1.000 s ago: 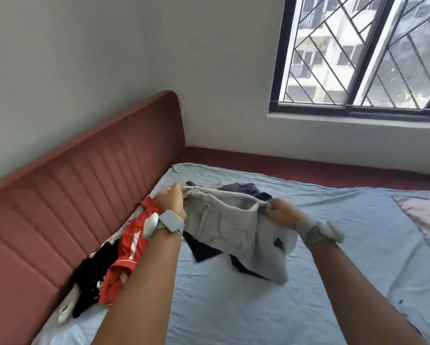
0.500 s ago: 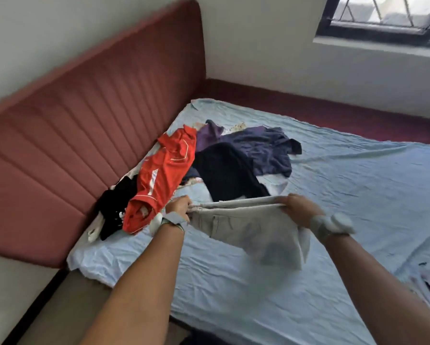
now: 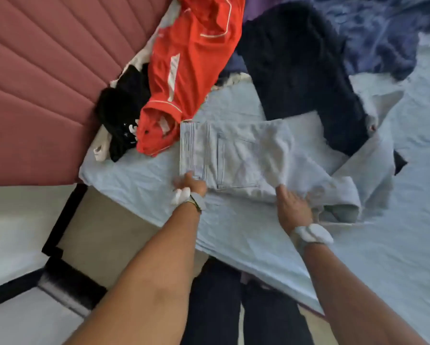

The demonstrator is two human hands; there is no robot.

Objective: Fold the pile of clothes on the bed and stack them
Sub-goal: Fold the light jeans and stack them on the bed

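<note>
A pair of pale grey shorts (image 3: 246, 155) lies flat on the light blue bed sheet (image 3: 233, 232), waistband to the left and back pocket facing up. My left hand (image 3: 190, 184) pinches the near corner of the waistband. My right hand (image 3: 293, 207) grips the near edge of the shorts by the leg opening, with its fingers partly hidden in the cloth. Behind the shorts lies the pile: a red jersey (image 3: 189, 70), a black garment (image 3: 124, 113), a dark navy garment (image 3: 301, 70) and a blue-purple garment (image 3: 383, 33).
A padded dusty-red headboard (image 3: 34, 83) runs along the left. The bed corner (image 3: 89, 170) is near my left hand, with pale floor (image 3: 22, 207) beyond it. My dark trouser legs (image 3: 233, 307) stand against the bed's near edge.
The shorts have come down from mid-air onto the sheet in front of the pile. My head has tilted down, so window and wall have left the view.
</note>
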